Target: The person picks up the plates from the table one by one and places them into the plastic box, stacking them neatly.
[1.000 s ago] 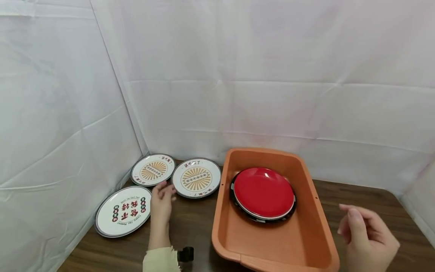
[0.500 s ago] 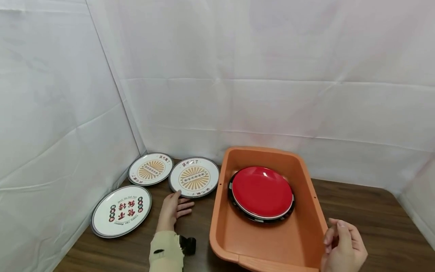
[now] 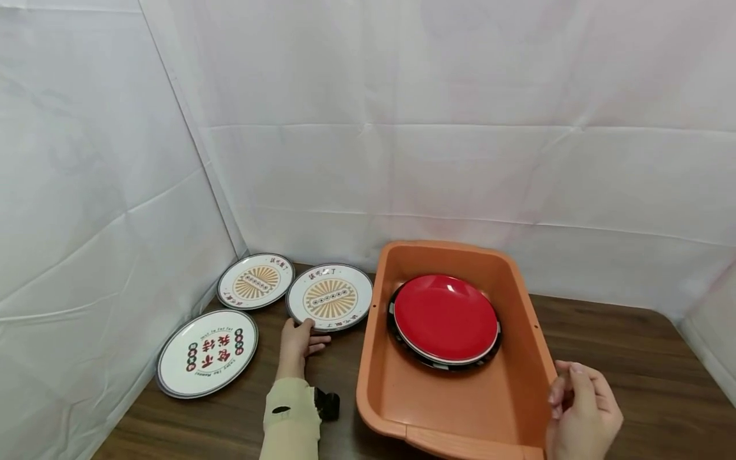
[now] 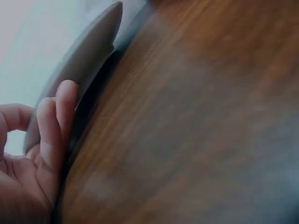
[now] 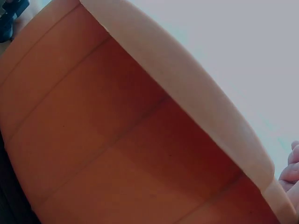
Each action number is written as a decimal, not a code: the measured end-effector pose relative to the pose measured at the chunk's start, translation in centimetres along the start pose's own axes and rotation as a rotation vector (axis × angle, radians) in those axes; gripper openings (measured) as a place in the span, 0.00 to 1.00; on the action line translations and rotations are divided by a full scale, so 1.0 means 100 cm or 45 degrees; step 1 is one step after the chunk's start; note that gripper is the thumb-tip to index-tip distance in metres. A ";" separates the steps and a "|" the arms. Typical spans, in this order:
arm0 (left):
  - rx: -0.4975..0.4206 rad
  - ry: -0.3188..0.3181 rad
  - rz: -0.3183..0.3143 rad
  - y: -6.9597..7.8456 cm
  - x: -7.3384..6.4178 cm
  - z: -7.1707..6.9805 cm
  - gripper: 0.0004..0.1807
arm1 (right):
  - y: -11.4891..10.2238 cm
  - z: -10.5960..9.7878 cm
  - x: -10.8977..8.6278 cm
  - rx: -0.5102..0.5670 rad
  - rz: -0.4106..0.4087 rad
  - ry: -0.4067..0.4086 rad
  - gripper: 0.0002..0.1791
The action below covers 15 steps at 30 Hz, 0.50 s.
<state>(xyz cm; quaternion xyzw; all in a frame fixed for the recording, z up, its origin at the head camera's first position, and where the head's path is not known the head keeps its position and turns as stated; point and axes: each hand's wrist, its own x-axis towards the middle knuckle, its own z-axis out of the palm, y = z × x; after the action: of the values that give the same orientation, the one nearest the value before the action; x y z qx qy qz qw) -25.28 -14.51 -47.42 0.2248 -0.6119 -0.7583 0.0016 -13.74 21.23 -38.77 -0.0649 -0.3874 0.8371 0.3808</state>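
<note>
A white plate with a yellow sunburst [image 3: 330,298] lies on the table left of the orange basin [image 3: 384,418]. My left hand [image 3: 297,347] pinches its near rim, thumb on top. In the left wrist view the fingers [image 4: 49,123] of that hand lie against the plate's underside [image 4: 86,58], close to the wooden tabletop. My right hand [image 3: 583,409], fingers loosely curled and holding nothing visible, is beside the basin's right rim; whether it touches is unclear. Only a few fingertips [image 5: 292,168] of it show in the right wrist view. Inside the basin, a red plate [image 3: 447,317] rests on a black-rimmed dish [image 3: 397,332].
A second sunburst plate [image 3: 256,281] stands at the back left, close to the white curtain [image 3: 368,172]. Nearer, a white plate with red characters [image 3: 207,354] lies on the wooden table [image 3: 621,338]. The basin's tall side wall [image 5: 93,116] separates the two hands.
My left hand has come right and onto the near rim of the right sunburst plate, taking hold of it. My right hand has shifted left, up to the basin's rim.
</note>
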 end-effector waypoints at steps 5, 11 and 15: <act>-0.066 0.065 0.131 -0.007 -0.002 0.004 0.26 | -0.001 0.000 0.001 -0.041 -0.014 0.014 0.13; -0.162 0.051 0.196 -0.013 -0.006 0.000 0.20 | -0.001 0.000 0.003 -0.022 -0.012 0.003 0.13; -0.217 0.023 0.237 -0.019 -0.014 -0.007 0.18 | 0.000 -0.001 0.001 -0.030 -0.004 -0.007 0.13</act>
<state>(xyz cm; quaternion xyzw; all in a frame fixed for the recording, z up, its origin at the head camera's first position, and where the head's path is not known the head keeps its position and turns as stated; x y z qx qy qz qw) -23.27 -14.35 -48.78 0.1729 -0.5636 -0.8020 0.0967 -13.76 21.32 -38.84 -0.0666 -0.3982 0.8321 0.3802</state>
